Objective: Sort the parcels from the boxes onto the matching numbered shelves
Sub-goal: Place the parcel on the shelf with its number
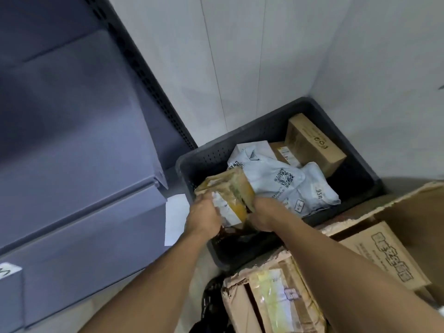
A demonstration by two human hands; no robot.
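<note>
Both hands hold one brown parcel (231,191) wrapped in glossy tape, with a white label on its near face. The left hand (204,216) grips the parcel's near left side, fingers curled over the label's edge; the right hand (263,216) clasps the lower right edge, though its fingertips are hidden behind the parcel. The parcel sits between the two hands and just beyond them, tilted with its far end raised, over the near left part of a dark grey plastic crate (213,152).

Inside the crate, just right of the held parcel, lies a crumpled grey mailing bag (288,186) printed with a square code; behind it a white box (252,146) shows in part; a small brown box (282,151) with a label lies further back; a larger cardboard box (312,145) leans in the far right corner.

To the left stand blue-grey shelves (72,140); a white tag (9,270) with a handwritten mark sticks to a lower shelf edge, and I cannot read it surely. A white sheet (176,217) lies on the floor between shelves and crate.

Nearer the person, under the right forearm, sits a torn taped carton (276,301); to the right, an open cardboard case (413,207) holds a printed box (384,253).
</note>
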